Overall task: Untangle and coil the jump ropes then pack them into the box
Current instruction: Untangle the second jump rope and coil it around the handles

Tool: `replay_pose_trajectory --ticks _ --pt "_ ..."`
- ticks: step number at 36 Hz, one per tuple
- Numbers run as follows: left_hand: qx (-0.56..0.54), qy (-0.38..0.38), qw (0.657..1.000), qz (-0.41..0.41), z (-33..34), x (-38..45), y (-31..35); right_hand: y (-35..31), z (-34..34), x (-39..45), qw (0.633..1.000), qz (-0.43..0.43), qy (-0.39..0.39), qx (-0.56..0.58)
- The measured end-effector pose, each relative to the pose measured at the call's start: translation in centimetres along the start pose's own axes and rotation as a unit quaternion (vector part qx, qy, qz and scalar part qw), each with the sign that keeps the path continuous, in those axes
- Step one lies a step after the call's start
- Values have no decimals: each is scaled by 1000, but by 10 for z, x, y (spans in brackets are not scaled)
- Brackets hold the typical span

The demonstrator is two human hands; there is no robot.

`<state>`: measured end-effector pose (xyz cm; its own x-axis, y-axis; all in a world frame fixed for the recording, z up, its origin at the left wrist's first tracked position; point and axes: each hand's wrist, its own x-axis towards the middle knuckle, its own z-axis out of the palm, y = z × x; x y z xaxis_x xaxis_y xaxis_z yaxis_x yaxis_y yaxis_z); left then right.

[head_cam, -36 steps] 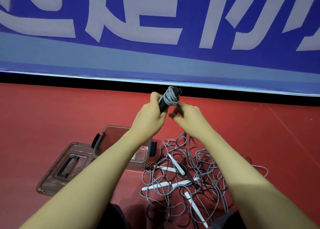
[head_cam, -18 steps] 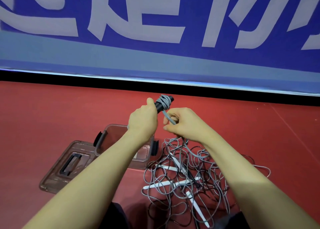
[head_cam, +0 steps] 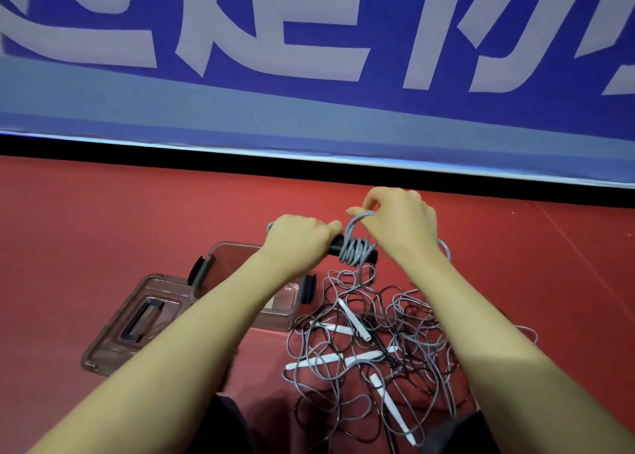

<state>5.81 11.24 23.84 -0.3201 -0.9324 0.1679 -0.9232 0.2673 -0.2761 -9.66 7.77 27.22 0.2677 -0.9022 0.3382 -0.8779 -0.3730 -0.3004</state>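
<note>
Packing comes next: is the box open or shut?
Open: the box has no lid on; its lid lies flat on the floor beside it.

Four white handles (head_cam: 349,358); one box (head_cam: 240,264); one lid (head_cam: 137,319).

I see even, bright indoor light; soft shadows under forearms; banner lettering (head_cam: 275,31) blurred, possibly motion; edges bowed by wide lens.

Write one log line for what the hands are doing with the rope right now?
left hand: grips black handle | right hand: pinches grey rope loop over handle | box: open | rope pile: tangled on floor
</note>
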Motion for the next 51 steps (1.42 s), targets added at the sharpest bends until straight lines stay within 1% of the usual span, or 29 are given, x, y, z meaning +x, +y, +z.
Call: replay_pose_trajectory --ticks 2,4,8,12,14,16,17,19,20,21,23,26,28,30,32,35,39,41,45,48,50,51 --pt "-4 65 997 44 2 0 -4 2 -3 2 999 -7 -12 -32" --pt "-8 106 992 73 3 -1 -8 5 -6 2 996 -23 -28 -77" --pt "-36 153 978 139 5 -2 -12 8 -8 -1 982 -77 -43 -166" --pt "-76 240 950 185 -3 -3 -11 7 -7 -5 982 -89 -37 -164" --pt "-107 254 942 190 -7 -3 -9 5 -6 -6 986 -95 -39 -134" --pt "-154 257 939 169 -9 -4 -6 5 -6 -7 988 -96 -32 -119" --pt "-200 249 936 146 -10 -5 -5 4 -7 -5 988 -99 -27 -115" --pt "-314 233 918 67 -13 -9 -3 2 -4 -5 986 -99 -37 -126" --pt "-363 226 904 20 -14 -10 -1 1 -1 -5 988 -102 -24 -118" --pt "-397 224 890 -23 -16 -10 2 0 2 -5 989 -110 6 -99" --pt "-435 226 867 -89 -20 -7 5 0 5 -6 992 -101 53 -51" --pt "-466 228 839 -164 -23 0 6 1 11 -8 997 -67 -17 -42" --pt "-467 223 831 -203 -22 4 4 3 17 -7 998 -57 -35 -23" --pt "-452 219 833 -231 -20 5 3 0 19 -7 997 -53 -56 -3" --pt "-433 205 840 -255 -20 6 3 -2 23 -9 992 -70 -103 -2" --pt "-411 173 849 -283 -17 6 3 -6 21 -11 984 -89 -152 21" --pt "-382 136 862 -304 -11 6 2 -12 18 -13 972 -113 -187 84" --pt "-363 121 871 -309 -9 6 1 -15 14 -13 967 -133 -196 96" --pt "-288 76 901 -314 -2 4 -2 -19 9 -17 963 -175 -193 71" --pt "-198 9 934 -298 -1 3 -1 -20 4 -17 959 -224 -174 -3" --pt "-145 -32 949 -277 -2 3 0 -20 1 -15 953 -259 -129 -87" --pt "-121 -45 956 -265 -3 3 1 -19 0 -15 949 -276 -91 -124"
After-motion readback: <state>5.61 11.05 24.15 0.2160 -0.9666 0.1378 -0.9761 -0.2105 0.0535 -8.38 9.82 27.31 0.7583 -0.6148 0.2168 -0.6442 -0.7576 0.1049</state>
